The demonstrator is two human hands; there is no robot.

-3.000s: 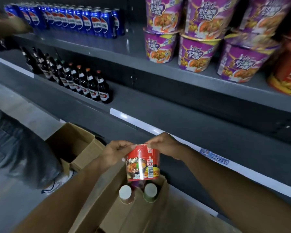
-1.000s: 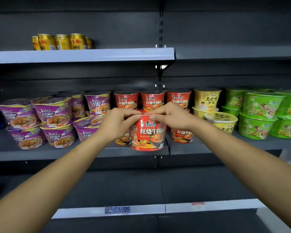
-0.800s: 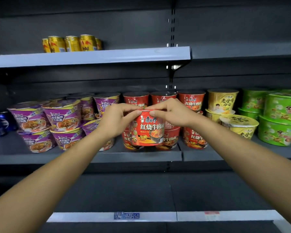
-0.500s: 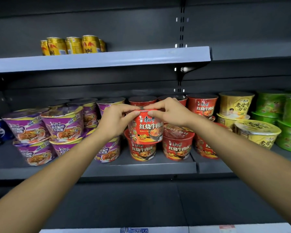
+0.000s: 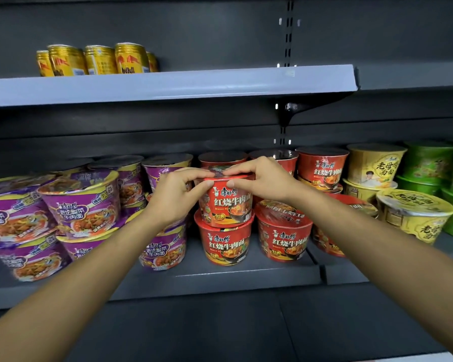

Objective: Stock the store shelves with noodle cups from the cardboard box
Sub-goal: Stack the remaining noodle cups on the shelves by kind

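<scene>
A red noodle cup (image 5: pixel 226 205) sits on top of another red cup (image 5: pixel 226 241) at the front of the middle shelf (image 5: pixel 246 278). My left hand (image 5: pixel 175 197) grips its rim from the left, thumb on the side and fingers over the lid. From the right, my right hand (image 5: pixel 262 181) pinches the rim the same way. More red cups (image 5: pixel 285 233) stand beside and behind it. The cardboard box is out of view.
Purple noodle cups (image 5: pixel 81 207) are stacked two high to the left. Yellow cups (image 5: pixel 413 218) and green cups (image 5: pixel 434 163) fill the right. Gold cans (image 5: pixel 100 60) stand on the grey upper shelf (image 5: pixel 168 84). A dark lower shelf (image 5: pixel 220 330) lies below.
Both hands lifted the red cup from the box up to the middle shelf and moved it forward onto the front red cup. The view has come closer to the shelf.
</scene>
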